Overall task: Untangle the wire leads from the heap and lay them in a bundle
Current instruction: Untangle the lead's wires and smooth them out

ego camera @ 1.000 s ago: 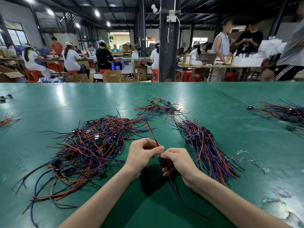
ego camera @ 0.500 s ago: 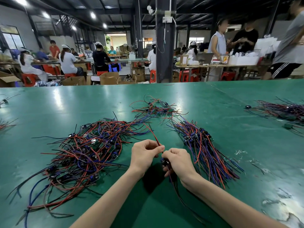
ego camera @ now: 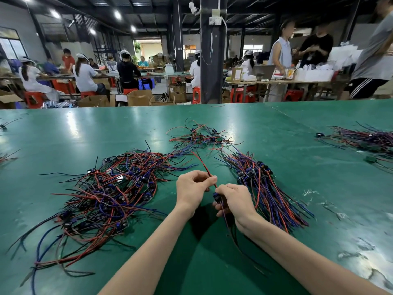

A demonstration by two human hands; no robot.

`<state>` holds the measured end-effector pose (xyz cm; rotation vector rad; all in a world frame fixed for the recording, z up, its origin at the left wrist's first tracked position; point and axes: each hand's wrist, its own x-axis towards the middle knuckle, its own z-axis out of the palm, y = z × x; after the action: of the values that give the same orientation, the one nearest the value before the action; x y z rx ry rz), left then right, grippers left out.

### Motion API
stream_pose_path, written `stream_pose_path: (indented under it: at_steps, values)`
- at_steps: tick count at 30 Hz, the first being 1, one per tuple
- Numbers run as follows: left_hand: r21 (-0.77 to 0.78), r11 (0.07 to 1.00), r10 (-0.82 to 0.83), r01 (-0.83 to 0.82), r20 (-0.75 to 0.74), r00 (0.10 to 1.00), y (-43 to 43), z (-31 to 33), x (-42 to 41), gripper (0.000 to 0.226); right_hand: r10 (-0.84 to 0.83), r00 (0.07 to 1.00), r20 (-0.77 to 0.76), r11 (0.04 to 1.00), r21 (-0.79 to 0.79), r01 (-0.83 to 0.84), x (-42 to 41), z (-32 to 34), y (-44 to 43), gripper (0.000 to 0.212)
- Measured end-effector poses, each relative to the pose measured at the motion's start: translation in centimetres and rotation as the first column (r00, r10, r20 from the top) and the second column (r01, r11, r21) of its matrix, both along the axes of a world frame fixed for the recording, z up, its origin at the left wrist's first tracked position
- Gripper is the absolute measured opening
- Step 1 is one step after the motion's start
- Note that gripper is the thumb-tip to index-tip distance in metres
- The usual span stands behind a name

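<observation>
A tangled heap (ego camera: 102, 194) of red, blue and black wire leads with small connectors lies on the green table (ego camera: 85, 128) to the left of my hands. A straighter bundle of leads (ego camera: 265, 188) lies to their right. My left hand (ego camera: 192, 189) pinches the red wire (ego camera: 202, 163) of one lead, which rises toward the far side. My right hand (ego camera: 236, 202) grips the same lead at its small blue connector (ego camera: 217, 197), and its dark wires trail down toward me. The two hands almost touch.
A smaller tangle of leads (ego camera: 200, 136) lies farther back at the centre. Another pile (ego camera: 365, 140) sits at the far right, and a few loose wires (ego camera: 6, 156) at the left edge. People work at benches beyond the table, behind a dark pillar (ego camera: 212, 60).
My hands stay close together on the same lead with hardly any shift. The head camera has tilted slightly, so the table scene sits a little lower in view.
</observation>
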<state>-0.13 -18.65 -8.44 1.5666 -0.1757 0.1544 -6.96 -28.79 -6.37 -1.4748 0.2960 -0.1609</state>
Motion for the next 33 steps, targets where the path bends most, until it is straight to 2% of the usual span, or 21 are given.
stream_pose_path:
  at_steps: [13,18,24,33]
  values:
    - [-0.065,0.996,0.062,-0.063,-0.02,0.998,-1.3,0.7,2.3,0.013,-0.022,0.999,-0.035,0.993,0.112,0.026,0.3,0.4,-0.4,0.015]
    - [-0.159,0.972,0.161,-0.171,-0.073,0.984,-1.4,0.7,3.4,0.013,0.006,1.0,-0.029,0.996,0.089,-0.003,0.2,0.6,-0.3,0.011]
    - [-0.224,0.946,0.218,-0.235,-0.1,0.971,-1.1,0.6,3.9,0.014,0.022,1.0,-0.018,0.997,0.073,-0.021,-0.1,0.4,-0.1,0.017]
    - [-0.212,0.948,0.226,-0.239,-0.084,0.97,-1.3,0.8,3.6,0.013,0.013,1.0,-0.011,0.999,0.043,-0.013,-0.5,0.5,0.0,0.02]
